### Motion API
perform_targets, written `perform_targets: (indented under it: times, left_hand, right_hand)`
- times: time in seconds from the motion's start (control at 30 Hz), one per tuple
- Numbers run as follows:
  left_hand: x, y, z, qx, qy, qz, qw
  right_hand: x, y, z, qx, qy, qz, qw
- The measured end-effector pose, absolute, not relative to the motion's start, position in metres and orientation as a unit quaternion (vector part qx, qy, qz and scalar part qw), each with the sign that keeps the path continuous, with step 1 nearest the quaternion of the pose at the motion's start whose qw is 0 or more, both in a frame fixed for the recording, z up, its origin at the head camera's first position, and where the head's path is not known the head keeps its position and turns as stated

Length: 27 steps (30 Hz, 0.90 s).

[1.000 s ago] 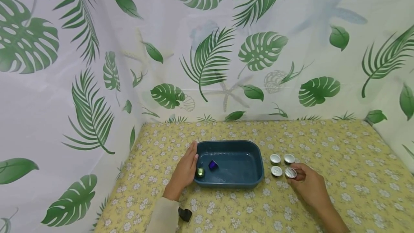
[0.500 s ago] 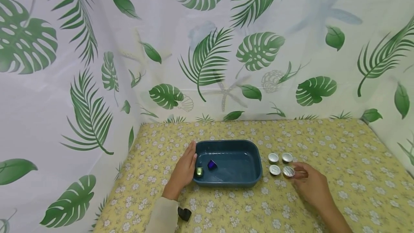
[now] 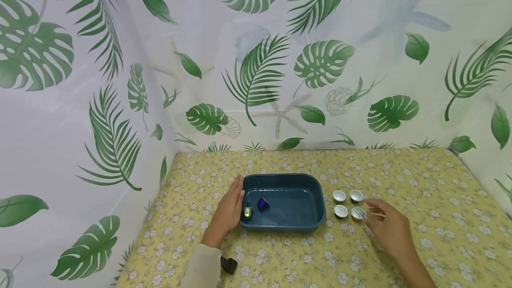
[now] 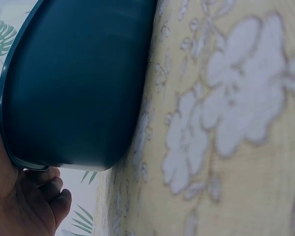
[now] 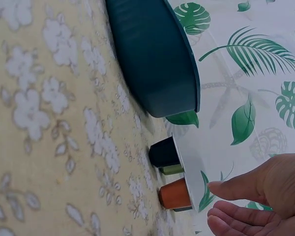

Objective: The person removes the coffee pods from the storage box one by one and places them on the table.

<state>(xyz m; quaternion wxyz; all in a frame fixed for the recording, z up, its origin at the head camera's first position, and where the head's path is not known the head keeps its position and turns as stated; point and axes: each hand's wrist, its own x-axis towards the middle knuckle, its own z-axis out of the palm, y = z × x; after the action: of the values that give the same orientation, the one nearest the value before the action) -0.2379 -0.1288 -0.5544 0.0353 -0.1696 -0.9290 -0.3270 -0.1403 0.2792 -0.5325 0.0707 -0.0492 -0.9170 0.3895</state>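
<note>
A dark blue rectangular tub point(image 3: 294, 210) stands on the table with a green coffee capsule point(image 3: 247, 213) and a purple-blue coffee capsule point(image 3: 262, 204) inside. My left hand point(image 3: 228, 210) rests along its left wall, fingers straight in the head view. Several coffee capsules stand lid-up in two rows right of the tub. Nearest my right hand point(image 3: 390, 230) is an orange capsule point(image 5: 175, 193), whose silver lid point(image 3: 358, 213) faces up. The right thumb and fingers are spread just beside it and hold nothing. A black capsule point(image 5: 164, 152) and part of a green one point(image 5: 172, 169) show nearer the tub.
A yellow floral cloth point(image 3: 296, 261) covers the table. Leaf-patterned sheets point(image 3: 256, 137) rise at the back and both sides. A small black object point(image 3: 229, 265) sits beside the left sleeve point(image 3: 202, 266).
My right fingers were at the front right capsule; they have loosened and drawn back a little to the right. That capsule stays in its place. The left hand and tub have not moved.
</note>
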Motion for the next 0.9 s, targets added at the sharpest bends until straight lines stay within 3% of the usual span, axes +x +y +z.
perform_targets:
  times: [0.3, 0.9]
  left_hand:
    - [-0.238, -0.13, -0.555, -0.17, -0.93, -0.325, 0.031]
    - [-0.238, -0.129, -0.555, -0.166, -0.93, -0.326, 0.034]
  right_hand:
    - [-0.14, 0.262, -0.522, -0.016, -0.916, 0.371, 0.154]
    - [-0.147, 0.237, -0.514, 0.004, -0.887, 0.438, 0.145]
